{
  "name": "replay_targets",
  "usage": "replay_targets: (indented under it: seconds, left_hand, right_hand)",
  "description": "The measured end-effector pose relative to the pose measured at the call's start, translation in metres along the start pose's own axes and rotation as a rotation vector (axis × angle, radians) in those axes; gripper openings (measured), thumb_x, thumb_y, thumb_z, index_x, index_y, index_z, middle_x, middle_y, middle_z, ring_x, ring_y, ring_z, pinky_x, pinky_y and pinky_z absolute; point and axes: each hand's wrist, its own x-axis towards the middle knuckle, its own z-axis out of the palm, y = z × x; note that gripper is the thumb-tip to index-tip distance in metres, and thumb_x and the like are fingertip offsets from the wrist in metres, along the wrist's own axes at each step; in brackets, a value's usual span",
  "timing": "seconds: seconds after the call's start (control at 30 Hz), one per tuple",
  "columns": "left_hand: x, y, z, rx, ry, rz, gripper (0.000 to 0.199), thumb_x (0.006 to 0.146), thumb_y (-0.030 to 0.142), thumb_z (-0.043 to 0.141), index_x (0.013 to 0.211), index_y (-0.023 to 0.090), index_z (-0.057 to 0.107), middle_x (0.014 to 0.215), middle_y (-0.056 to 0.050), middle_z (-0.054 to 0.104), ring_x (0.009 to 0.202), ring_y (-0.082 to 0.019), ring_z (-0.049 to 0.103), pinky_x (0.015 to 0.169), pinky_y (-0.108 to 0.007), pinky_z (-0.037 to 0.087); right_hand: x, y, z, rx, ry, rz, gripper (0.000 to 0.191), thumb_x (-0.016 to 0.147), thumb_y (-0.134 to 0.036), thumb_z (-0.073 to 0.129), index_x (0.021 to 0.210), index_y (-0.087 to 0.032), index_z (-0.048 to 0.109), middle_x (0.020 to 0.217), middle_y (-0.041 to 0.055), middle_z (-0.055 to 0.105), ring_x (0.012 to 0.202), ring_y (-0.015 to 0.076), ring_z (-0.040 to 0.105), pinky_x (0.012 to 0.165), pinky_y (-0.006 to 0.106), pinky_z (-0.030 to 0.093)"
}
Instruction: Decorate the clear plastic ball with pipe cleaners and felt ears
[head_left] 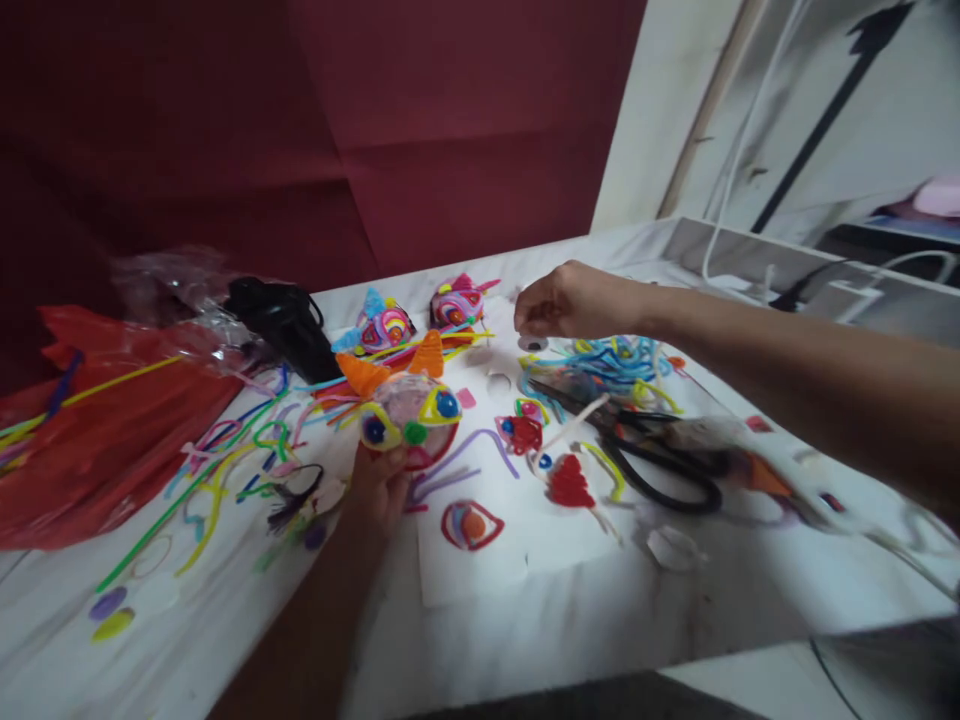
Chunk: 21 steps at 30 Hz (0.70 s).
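My left hand (381, 486) grips a round cat-face craft (400, 405) from below. It has orange pipe-cleaner ears, yellow-rimmed blue eyes and a green nose. Farther off, my right hand (546, 306) hangs with fingers pinched together; whatever is between them is hidden. Just under it lies a small round white piece with a dark centre (532, 343). On the white paper (480, 575) are a red-edged eye shape with an orange middle (472, 525), a red coiled triangle (570, 482) and a bent purple pipe cleaner (469, 445).
Black-handled scissors (649, 470) lie right of the paper, by a glue gun (757, 475) blurred at its edges. Blue pipe cleaners (619, 362) are heaped behind. Two finished colourful faces, one pink (457, 303) and one blue-eared (385, 325), stand at the back. A red plastic bag (127, 440) spreads at left.
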Motion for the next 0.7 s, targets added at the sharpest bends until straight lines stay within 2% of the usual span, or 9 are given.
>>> replay_targets:
  seconds: [0.1,0.2,0.3,0.4,0.53,0.63,0.7]
  left_hand:
    - [0.001,0.0,0.003,-0.013,-0.021,-0.004,0.069,0.053,0.031,0.088,0.118,0.025,0.066,0.104,-0.004,0.077,0.098,-0.025,0.073,0.089,-0.036,0.06]
    - [-0.002,0.003,0.009,-0.035,-0.057,-0.001,0.068,0.054,0.029,0.088,0.118,0.024,0.066,0.106,-0.005,0.077,0.105,-0.026,0.071,0.096,-0.039,0.058]
    - [-0.004,0.007,0.014,-0.089,-0.13,0.036,0.065,0.056,0.027,0.086,0.118,0.025,0.065,0.115,-0.006,0.075,0.12,-0.029,0.065,0.105,-0.044,0.053]
    - [-0.005,0.008,0.015,-0.1,-0.149,0.081,0.064,0.059,0.026,0.085,0.12,0.025,0.064,0.121,-0.008,0.073,0.127,-0.031,0.061,0.108,-0.046,0.05]
    - [-0.002,0.006,0.01,-0.117,-0.142,0.138,0.065,0.06,0.026,0.084,0.121,0.026,0.063,0.122,-0.008,0.072,0.124,-0.031,0.062,0.107,-0.048,0.05]
    - [-0.001,0.006,0.006,-0.123,-0.135,0.137,0.066,0.059,0.028,0.085,0.121,0.027,0.062,0.119,-0.007,0.073,0.122,-0.03,0.064,0.107,-0.048,0.049]
    - [-0.001,0.007,0.005,-0.117,-0.13,0.135,0.066,0.059,0.028,0.085,0.121,0.025,0.062,0.118,-0.007,0.073,0.122,-0.03,0.064,0.106,-0.048,0.049]
  right_hand:
    - [-0.053,-0.029,-0.001,0.001,-0.106,0.045,0.017,0.084,-0.022,0.059,0.084,-0.019,0.076,0.075,-0.0062,0.071,0.067,0.0087,0.065,0.071,0.021,0.046]
    - [-0.096,-0.044,0.011,-0.02,-0.172,0.118,0.018,0.082,-0.015,0.059,0.084,-0.023,0.075,0.08,-0.0044,0.073,0.069,0.0107,0.066,0.07,0.022,0.047]
    - [-0.129,-0.045,0.025,-0.078,-0.167,0.198,0.021,0.084,-0.013,0.056,0.082,-0.024,0.074,0.079,-0.0023,0.074,0.069,0.0131,0.067,0.068,0.024,0.046]
    - [-0.153,-0.05,0.037,-0.085,-0.112,0.168,0.023,0.087,-0.013,0.053,0.083,-0.023,0.073,0.081,0.0014,0.074,0.069,0.0147,0.067,0.065,0.025,0.045]
    - [-0.156,-0.078,0.06,0.036,0.034,-0.035,0.026,0.093,-0.015,0.047,0.093,-0.018,0.073,0.085,0.0073,0.074,0.075,0.0166,0.068,0.068,0.027,0.048]
    - [-0.132,-0.107,0.082,0.06,0.098,-0.167,0.027,0.095,-0.015,0.046,0.103,-0.014,0.072,0.101,0.0135,0.072,0.09,0.021,0.068,0.079,0.032,0.052]
    - [-0.109,-0.122,0.097,0.001,0.068,-0.19,0.027,0.093,-0.013,0.049,0.109,-0.014,0.071,0.106,0.0154,0.071,0.096,0.0241,0.067,0.085,0.035,0.052]
